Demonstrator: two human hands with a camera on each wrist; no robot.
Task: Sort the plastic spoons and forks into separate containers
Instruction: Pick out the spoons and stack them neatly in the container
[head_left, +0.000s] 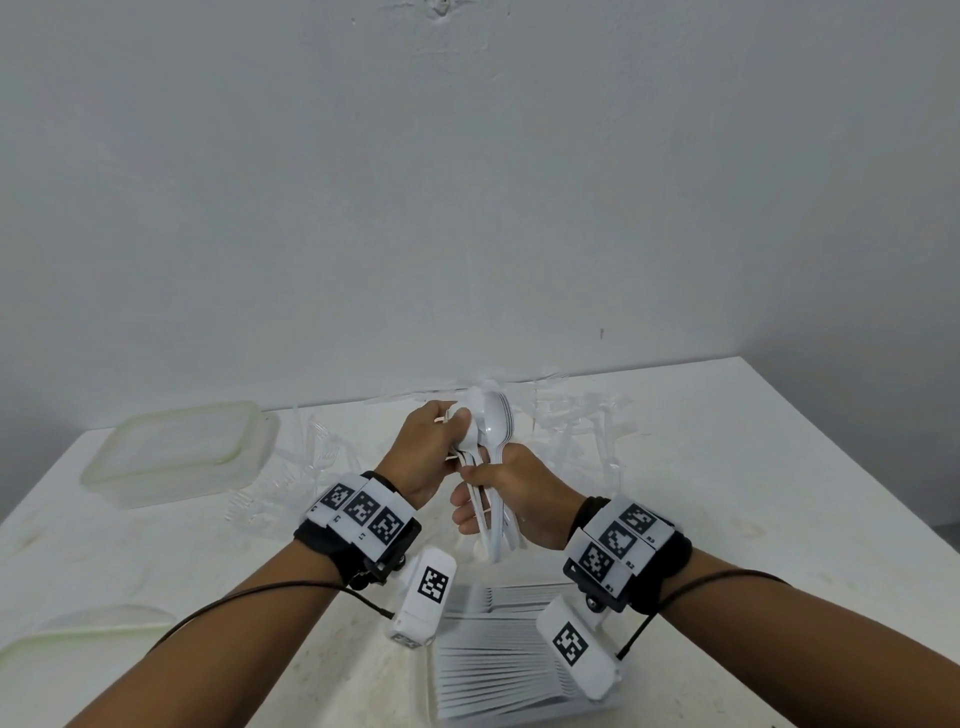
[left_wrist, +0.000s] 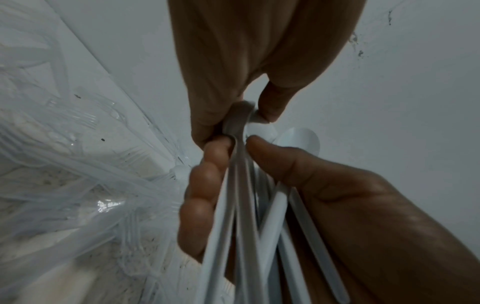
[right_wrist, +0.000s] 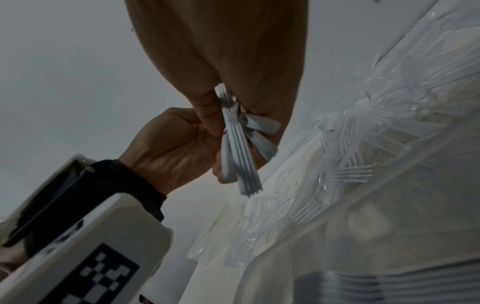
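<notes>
Both hands met above the middle of the white worktop (head_left: 727, 467), sharing one bundle of white plastic spoons (head_left: 491, 467). The left hand (head_left: 423, 457) had its fingers (left_wrist: 270, 102) curled round the bowl end of the bundle, pinching the topmost spoon. The right hand (head_left: 519, 499) was wrapped round the handles lower down, thumb and fingers closed on them. Clear plastic forks (head_left: 306, 467) lay scattered on the worktop beyond and left of the hands. A lidded translucent container (head_left: 176, 457) sat at the far left, and what seemed to be another container's rim (head_left: 57, 639) showed at the near left edge. A fanned stack of white cutlery (head_left: 498, 660) lay nearest the person, under the wrists.
</notes>
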